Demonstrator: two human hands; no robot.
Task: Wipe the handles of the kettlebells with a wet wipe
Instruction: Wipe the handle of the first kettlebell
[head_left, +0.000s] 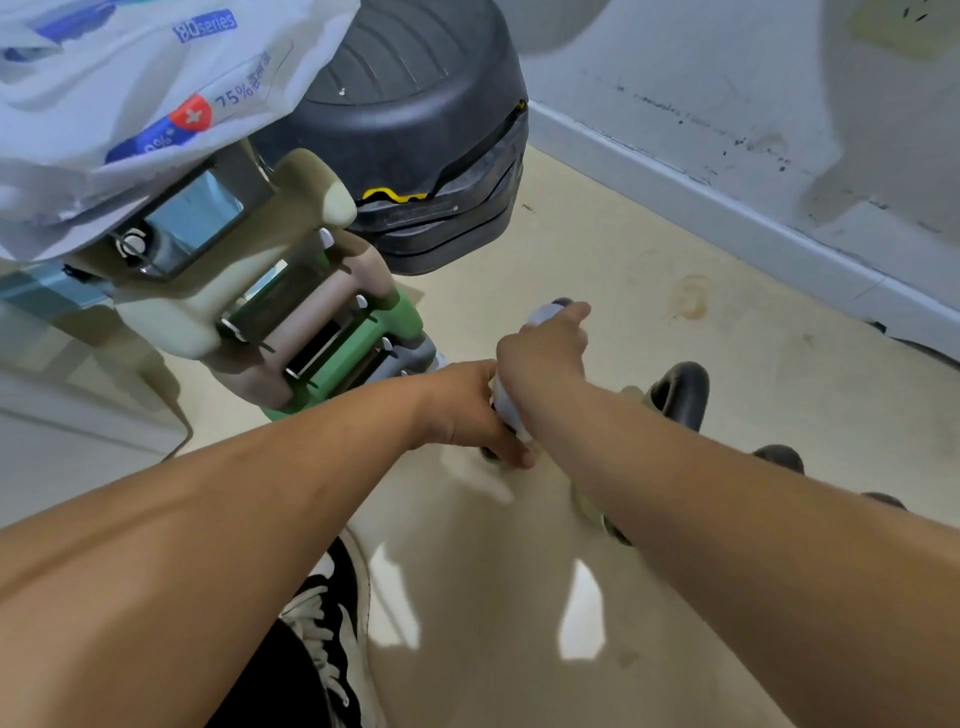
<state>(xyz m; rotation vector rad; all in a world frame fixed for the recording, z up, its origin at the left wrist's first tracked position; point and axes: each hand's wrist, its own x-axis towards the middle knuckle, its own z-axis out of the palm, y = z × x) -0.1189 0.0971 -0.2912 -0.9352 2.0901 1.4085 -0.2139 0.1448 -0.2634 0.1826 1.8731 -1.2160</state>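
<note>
Both hands meet low over the floor (753, 374), touching each other, clamped on one handle (564, 302) that runs slantwise from a dark tip at the far end to a dark end by the left fingers. The right hand (543, 353) is curled round the white wipe (543, 315), which wraps the upper part of the handle and shows again as a white strip between the two hands. The left hand (462, 415) grips the lower part just below it. The body of this kettlebell is hidden under the arms. Just to the right stands a black kettlebell (681, 389), near the right forearm but apart from it, and other dark shapes lie beyond the forearm, too hidden to tell. On the left a rack (311, 332) of cream, tan and green dumbbells ends close beside the left hand, and a wipe pack (130, 93) lies on top of it. A black stack (415, 130) stands behind the rack. The skirting (727, 192) runs slantwise along the right, with bare floor between it and the hands. A shoe (332, 623) stands at the near edge.
</note>
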